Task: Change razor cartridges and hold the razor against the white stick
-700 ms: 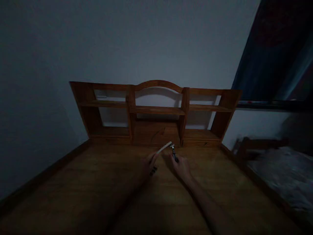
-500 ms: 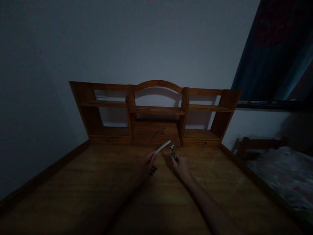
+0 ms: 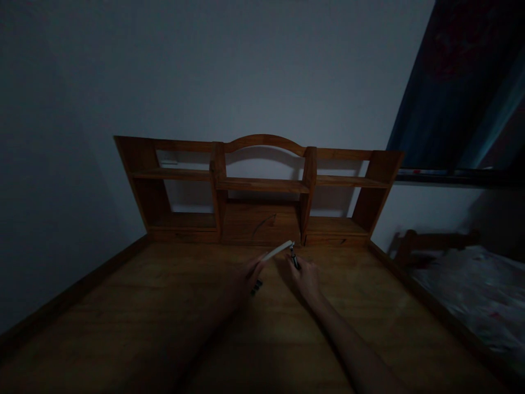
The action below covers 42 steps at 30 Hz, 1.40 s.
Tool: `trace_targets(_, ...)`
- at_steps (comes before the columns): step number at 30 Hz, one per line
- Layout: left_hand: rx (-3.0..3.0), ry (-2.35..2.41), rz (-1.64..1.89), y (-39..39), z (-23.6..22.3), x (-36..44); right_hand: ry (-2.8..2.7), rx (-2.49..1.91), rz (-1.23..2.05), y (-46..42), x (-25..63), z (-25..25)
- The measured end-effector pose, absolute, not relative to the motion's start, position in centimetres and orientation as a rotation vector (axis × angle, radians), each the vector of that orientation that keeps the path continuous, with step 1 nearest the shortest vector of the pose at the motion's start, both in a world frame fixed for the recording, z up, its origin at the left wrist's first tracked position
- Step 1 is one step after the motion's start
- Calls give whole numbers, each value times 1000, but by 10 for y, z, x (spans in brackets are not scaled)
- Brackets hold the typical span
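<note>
"Pinching a pale strip [image 3: 278, 250] over the bench [image 3: 123, 306], the left hand [image 3: 252, 272] angles it toward the right hand [image 3: 305, 275]. Which holds what?"

"A tool [image 3: 295, 260], dark-handled and silver-headed, gripped in closed fingers, head pointing away from the wearer."

"Do strip and tool touch?"

"They meet in view, near the wooden shelf [image 3: 262, 185]; contact is impossible to tell in the dim light."

"And below?"

"Small dark pieces [image 3: 256, 287] sit beside the left hand; a bed [image 3: 451, 237] stands at right."
</note>
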State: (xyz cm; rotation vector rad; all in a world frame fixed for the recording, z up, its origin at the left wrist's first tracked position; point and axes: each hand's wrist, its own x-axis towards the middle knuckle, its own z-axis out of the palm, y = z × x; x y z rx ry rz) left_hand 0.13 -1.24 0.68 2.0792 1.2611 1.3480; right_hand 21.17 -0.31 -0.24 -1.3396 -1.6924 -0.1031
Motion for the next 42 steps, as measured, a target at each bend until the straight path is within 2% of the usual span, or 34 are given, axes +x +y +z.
trace_targets(23,1873,1381,1336,-1,5,-3,-1662,-1368,-70,-6,208,-1)
trace_targets(30,2084,1238,1229,-12,10,3,-1667,-1392,-73,-4,209,-4)
trace_targets(42,2107,1274,1231,-9,8,2,-1673,-1407,-50,-6,209,-2)
